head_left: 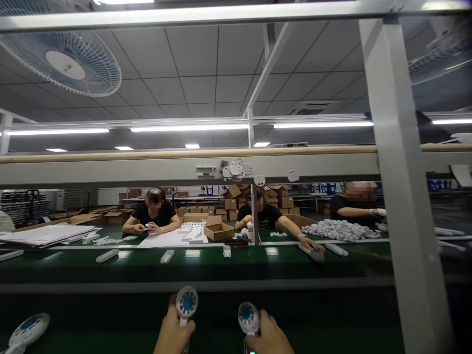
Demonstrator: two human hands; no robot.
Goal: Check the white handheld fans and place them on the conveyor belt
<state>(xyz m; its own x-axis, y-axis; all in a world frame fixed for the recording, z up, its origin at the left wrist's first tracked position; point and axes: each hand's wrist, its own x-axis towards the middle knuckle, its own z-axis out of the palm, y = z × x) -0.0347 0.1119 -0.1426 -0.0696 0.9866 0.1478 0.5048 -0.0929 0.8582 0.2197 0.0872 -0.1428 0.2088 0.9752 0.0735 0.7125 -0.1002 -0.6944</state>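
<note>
My left hand [174, 328] is closed around the handle of a white handheld fan [187, 301] with a blue centre, its round head tilted up. In my right hand [270, 335] is a second white handheld fan [248, 317], also blue in the middle; a small light glows low on its handle. The two fans are apart from each other, above the near dark green surface. Part of each handle is hidden by my fingers. Another handheld fan [30, 328] lies at the lower left, away from both hands.
A green conveyor belt [140, 260] crosses ahead, carrying white elongated parts [107, 255]. Beyond it, several people work; one person's hand [310, 243] reaches onto the belt. A pile of white parts [341, 229] and an open carton [218, 231] stand there. A metal post [401, 172] rises at right.
</note>
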